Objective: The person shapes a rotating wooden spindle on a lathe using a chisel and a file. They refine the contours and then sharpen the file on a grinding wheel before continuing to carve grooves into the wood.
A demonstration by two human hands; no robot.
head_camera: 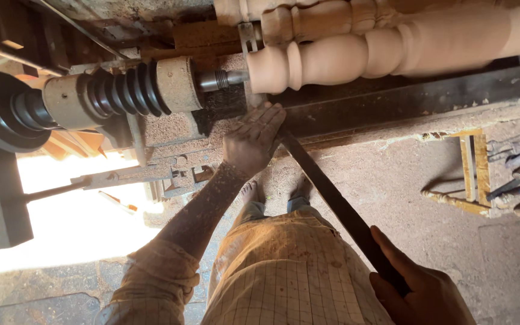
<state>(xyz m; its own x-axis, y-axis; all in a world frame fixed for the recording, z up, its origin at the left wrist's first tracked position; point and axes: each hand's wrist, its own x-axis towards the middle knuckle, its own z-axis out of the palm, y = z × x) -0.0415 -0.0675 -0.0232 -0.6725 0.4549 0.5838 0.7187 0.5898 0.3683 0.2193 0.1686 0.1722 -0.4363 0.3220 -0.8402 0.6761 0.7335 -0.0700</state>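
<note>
I read the turned wood workpiece as pale pinkish tan. The long chisel is dark, near black. I note black ribbed pulley grooves beside a dusty beige housing. The lathe bed is dark grey under brown sawdust. My trousers are light tan with a fine dark grid check. The yellow frame shows worn paint.

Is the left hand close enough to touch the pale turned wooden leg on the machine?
Probably yes. The left hand rests on the long dark flat tool just below the pale turned wooden leg, and nothing sits between them, though that hand is busy steadying the tool.
</note>
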